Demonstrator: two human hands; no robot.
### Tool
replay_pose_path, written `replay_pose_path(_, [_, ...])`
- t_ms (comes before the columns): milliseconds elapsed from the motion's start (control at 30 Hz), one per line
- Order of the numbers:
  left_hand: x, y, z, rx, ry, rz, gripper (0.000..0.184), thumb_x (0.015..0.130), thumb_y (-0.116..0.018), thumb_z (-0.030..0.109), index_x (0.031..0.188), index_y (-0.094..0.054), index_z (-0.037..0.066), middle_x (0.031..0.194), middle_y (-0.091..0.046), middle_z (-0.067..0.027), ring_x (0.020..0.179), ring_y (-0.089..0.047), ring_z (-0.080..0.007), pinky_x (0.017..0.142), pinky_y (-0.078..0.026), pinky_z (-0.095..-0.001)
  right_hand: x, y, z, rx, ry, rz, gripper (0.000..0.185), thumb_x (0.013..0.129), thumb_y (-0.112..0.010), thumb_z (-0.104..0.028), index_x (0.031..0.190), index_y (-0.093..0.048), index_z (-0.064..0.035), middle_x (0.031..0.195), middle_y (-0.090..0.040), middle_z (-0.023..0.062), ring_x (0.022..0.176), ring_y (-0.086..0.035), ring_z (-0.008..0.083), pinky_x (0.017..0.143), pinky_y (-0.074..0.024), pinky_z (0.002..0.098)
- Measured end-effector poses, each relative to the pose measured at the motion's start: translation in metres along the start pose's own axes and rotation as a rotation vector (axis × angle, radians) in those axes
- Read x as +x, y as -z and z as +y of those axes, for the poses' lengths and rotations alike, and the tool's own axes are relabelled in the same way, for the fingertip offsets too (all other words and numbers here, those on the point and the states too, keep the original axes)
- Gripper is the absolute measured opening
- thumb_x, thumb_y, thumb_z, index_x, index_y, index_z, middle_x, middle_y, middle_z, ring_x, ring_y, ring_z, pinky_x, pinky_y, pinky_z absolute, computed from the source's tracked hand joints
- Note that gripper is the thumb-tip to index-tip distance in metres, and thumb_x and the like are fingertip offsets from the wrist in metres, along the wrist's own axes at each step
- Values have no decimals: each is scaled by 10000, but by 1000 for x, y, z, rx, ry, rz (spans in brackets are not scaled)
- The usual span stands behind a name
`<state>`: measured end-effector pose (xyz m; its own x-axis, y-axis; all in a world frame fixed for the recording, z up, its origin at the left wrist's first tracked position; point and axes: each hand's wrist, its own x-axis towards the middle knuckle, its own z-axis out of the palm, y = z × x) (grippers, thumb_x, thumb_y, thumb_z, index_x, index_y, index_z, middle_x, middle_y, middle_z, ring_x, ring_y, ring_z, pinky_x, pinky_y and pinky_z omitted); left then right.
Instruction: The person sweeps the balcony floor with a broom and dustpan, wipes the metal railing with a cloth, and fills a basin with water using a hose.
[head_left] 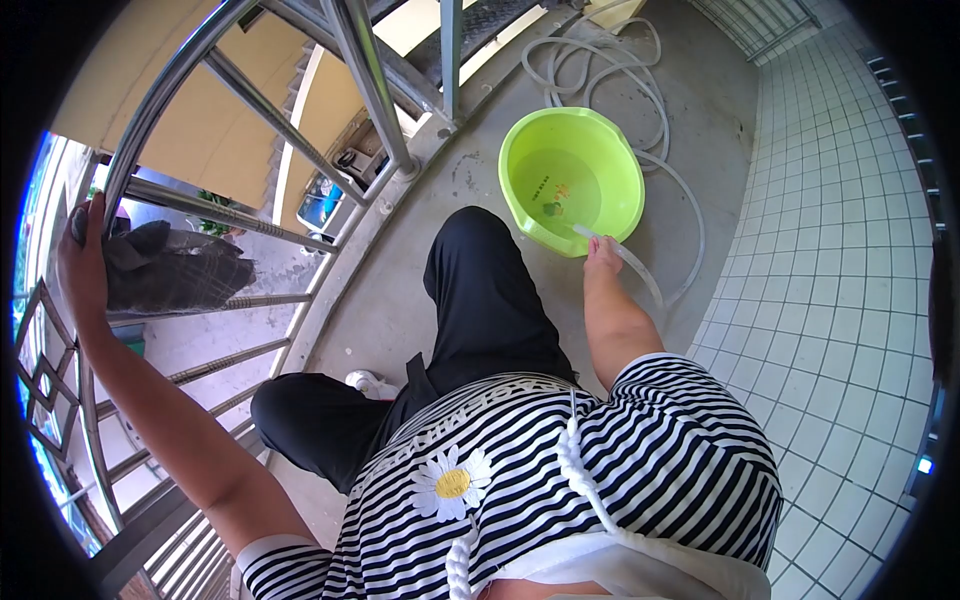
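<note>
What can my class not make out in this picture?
Head view throughout:
Lettering in the green basin: too small to read.
Right hand, on the hose: its back hides the palm.
Second foot: hidden by the black trousers.
Dark bundle at the left hand: its folds hide whether it holds anything.

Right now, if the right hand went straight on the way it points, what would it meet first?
Probably the green tub: the right hand, holding the pale hose, points at its near rim. Depth is unclear, so it might pass just over that rim, toward the tub's inside.
</note>
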<state>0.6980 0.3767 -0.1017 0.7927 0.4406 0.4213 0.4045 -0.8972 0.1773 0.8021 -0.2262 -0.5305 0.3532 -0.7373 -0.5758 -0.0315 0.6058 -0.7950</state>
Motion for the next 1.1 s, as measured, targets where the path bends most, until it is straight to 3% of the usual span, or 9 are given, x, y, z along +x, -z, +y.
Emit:
replay_pose_path(500, [-1, -2, 0, -40, -2, 16, 377, 793, -466, 371, 990, -559, 63, 851, -579, -109, 789, -545, -210, 718, -386, -289, 3, 1, 0, -2, -19, -9, 213, 725, -546, 10, 929, -487, 12, 822, -503, 119, 626, -539, 182, 586, -516, 232])
replay_pose_path(567, [-2, -2, 0, -41, -4, 30, 375, 794, -465, 369, 988, -560, 62, 849, -579, -110, 788, -545, -211, 715, -388, -291, 4, 1, 1, 12, -17, 13, 192, 717, -546, 15, 902, -491, 12, 785, -514, 110, 583, -532, 173, 520, -498, 226])
replay_pose_path(1100, [-1, -3, -3, 11, -3, 23, 382, 793, -460, 388, 999, -558, 82, 865, -576, -119, 816, -549, -226, 723, -393, -307, 0, 2, 0, -3, -26, 34, 166, 716, -541, 13, 878, -502, 4, 778, -516, 101, 581, -535, 159, 541, -511, 222])
